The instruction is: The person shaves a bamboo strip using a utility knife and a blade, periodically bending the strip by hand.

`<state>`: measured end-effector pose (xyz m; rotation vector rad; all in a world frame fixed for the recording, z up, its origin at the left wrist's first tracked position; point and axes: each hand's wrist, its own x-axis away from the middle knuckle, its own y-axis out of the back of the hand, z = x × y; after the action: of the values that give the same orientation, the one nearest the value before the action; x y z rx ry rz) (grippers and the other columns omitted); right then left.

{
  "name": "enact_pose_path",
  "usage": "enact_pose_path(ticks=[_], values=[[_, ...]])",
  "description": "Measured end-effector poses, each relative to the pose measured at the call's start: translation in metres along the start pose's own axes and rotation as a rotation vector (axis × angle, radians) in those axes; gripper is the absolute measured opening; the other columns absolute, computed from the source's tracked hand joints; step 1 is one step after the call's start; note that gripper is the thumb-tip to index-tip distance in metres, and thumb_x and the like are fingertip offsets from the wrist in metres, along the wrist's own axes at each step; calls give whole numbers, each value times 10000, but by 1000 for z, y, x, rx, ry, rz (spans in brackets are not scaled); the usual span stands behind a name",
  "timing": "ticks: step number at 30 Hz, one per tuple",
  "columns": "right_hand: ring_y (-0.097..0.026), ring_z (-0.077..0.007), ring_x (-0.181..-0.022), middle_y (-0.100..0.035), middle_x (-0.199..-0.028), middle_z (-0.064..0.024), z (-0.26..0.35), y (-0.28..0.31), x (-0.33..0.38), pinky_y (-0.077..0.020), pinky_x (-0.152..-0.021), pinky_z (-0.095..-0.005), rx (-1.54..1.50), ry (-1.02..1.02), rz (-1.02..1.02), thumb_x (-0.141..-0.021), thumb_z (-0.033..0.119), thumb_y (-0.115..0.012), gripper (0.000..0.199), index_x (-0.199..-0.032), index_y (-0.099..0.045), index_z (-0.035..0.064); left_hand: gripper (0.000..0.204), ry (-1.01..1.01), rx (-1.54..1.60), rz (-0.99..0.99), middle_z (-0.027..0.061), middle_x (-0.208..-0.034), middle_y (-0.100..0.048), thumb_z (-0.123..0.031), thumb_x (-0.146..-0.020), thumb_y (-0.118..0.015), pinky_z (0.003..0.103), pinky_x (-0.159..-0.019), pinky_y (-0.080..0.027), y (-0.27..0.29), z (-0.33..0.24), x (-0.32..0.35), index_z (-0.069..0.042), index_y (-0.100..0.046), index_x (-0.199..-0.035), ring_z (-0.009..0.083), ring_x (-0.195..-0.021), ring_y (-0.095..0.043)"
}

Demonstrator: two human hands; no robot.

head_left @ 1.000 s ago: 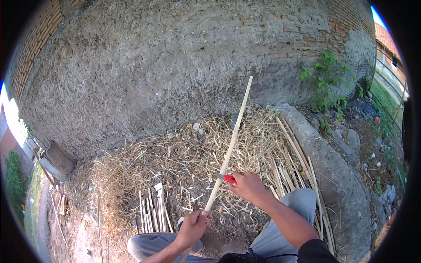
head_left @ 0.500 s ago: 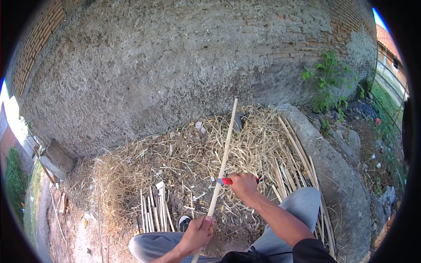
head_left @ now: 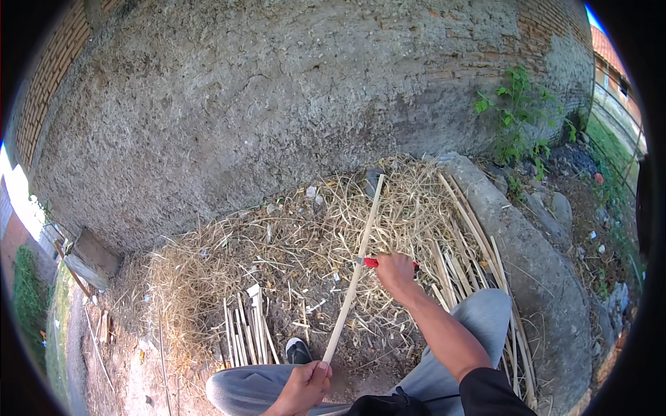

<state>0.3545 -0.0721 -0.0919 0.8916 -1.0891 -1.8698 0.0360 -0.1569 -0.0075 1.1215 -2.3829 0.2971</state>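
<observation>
Your left hand [head_left: 305, 385] is clamped around the near end of a long pale bamboo strip [head_left: 355, 272]. The strip runs up and away from you, tilted slightly right, its far tip lying over the straw near the foot of the plastered wall [head_left: 277, 104]. Your right hand [head_left: 397, 272] is closed on a red-handled knife [head_left: 371, 263] and sits just right of the strip, about midway along it — the blade end meets the strip's edge, though the contact itself is too small to confirm. The right hand is nearer the strip's middle; the left controls the near end only.

No containers are in view. Cut bamboo slats [head_left: 244, 333] lie bundled on the ground left of your shoe [head_left: 298, 350]; longer slats [head_left: 479, 243] rest along the concrete kerb [head_left: 534, 277] to your right, amid loose straw litter [head_left: 208, 277].
</observation>
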Motion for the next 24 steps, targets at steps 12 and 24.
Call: enact_pose_path(ticks=[12,24], values=[[-706,-345,-819,-710,-863,-164,-14,-36,-8,-528,-715,-470,50,2,161,-874,134,-541,197,-894,-729,78,295,84,123,95,-39,-573,-365,-370,-1037,-472,236,-371,-203,10,8,-13,-128,-489,-869,53,-426,-322],[-698,-357,-757,-700,-773,-179,-15,-37,-7,-511,-669,-493,59,106,93,-841,79,-529,173,-847,-702,74,238,297,153,16,-72,-563,-349,-353,-1021,-508,229,-380,-239,31,-28,2,-152,-535,-897,53,-422,-313]])
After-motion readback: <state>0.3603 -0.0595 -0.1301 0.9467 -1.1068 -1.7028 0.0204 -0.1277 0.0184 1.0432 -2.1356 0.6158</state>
